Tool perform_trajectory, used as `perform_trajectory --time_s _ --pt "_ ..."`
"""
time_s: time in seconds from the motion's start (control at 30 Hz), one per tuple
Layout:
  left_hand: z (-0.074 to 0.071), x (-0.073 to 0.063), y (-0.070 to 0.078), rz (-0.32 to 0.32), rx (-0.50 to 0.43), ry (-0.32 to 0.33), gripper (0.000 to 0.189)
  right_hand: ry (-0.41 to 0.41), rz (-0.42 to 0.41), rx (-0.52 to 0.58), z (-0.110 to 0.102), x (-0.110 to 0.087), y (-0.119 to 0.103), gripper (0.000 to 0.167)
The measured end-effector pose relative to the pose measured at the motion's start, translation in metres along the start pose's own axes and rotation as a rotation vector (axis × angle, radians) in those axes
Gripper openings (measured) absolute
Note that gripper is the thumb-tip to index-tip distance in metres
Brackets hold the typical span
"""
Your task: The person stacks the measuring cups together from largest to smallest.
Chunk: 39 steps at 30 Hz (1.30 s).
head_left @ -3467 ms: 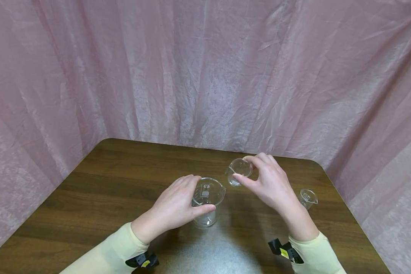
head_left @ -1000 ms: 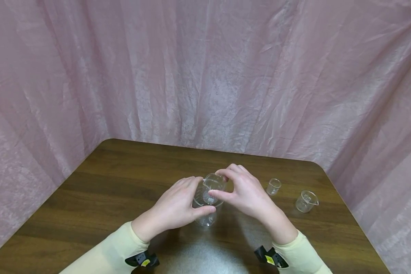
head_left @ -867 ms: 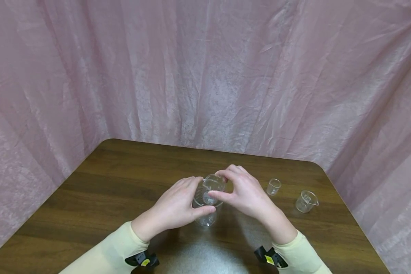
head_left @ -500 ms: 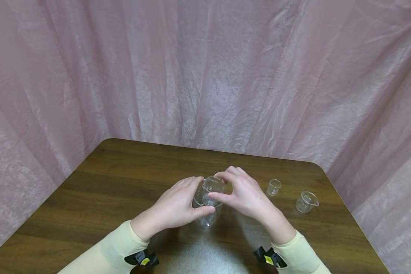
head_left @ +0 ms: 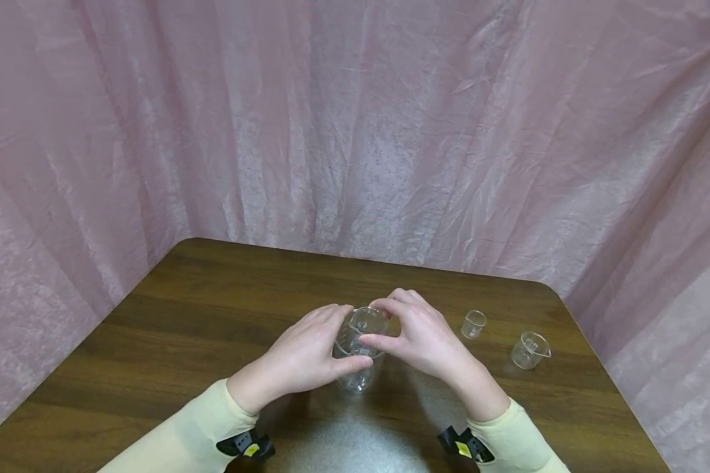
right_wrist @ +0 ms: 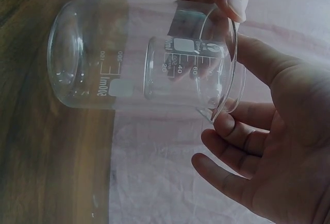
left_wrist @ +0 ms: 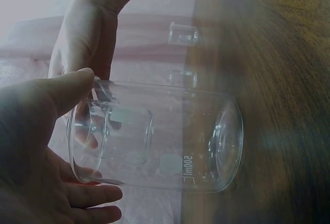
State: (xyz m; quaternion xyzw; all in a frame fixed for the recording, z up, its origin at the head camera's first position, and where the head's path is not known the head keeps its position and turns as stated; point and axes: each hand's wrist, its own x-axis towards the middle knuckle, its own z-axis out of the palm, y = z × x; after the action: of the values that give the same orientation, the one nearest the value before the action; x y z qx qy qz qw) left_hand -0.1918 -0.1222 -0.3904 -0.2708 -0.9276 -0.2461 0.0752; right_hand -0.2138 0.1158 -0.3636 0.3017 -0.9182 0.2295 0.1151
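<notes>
A large clear glass beaker [head_left: 355, 380] marked 500 ml stands upright on the table. My left hand [head_left: 304, 351] grips it at the rim, thumb on the near side and fingers on the far side. With thumb and index finger my right hand [head_left: 423, 338] pinches the rim of a smaller graduated beaker [head_left: 367, 320]. Most of that smaller beaker [right_wrist: 160, 74] sits inside the mouth of the large one, its base well above the large beaker's bottom, as the right wrist view shows. Its rim is level with or just above the large rim.
To the right of my right hand stand a tiny beaker [head_left: 474, 324] and a somewhat bigger spouted beaker [head_left: 530, 350], both upright. The brown wooden table [head_left: 213, 295] ends at a pink curtain [head_left: 355, 131] behind and on both sides.
My right hand has carried the smaller beaker left from beyond the large beaker, then lowered it slowly into the large one's mouth. My left hand has barely moved.
</notes>
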Motion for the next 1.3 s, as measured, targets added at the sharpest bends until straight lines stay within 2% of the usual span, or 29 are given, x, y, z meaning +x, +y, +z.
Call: perform_trajectory --time_s 0.27,0.57,1.07,1.3 --pt "0.001 -0.001 0.001 0.010 0.005 -0.010 0.090 -0.019 -0.013 -0.008 0.001 0.002 0.000 0.055" --pt "0.000 0.000 -0.001 0.034 0.010 0.011 0.084 -0.072 -0.046 -0.030 -0.003 0.009 0.000 0.058" --pt "-0.001 -0.001 -0.002 0.000 0.010 -0.001 0.089 -0.173 -0.106 -0.025 -0.008 0.016 -0.001 0.058" --pt "-0.001 -0.002 -0.001 0.005 0.016 0.006 0.082 -0.197 -0.112 -0.034 -0.009 0.018 0.000 0.058"
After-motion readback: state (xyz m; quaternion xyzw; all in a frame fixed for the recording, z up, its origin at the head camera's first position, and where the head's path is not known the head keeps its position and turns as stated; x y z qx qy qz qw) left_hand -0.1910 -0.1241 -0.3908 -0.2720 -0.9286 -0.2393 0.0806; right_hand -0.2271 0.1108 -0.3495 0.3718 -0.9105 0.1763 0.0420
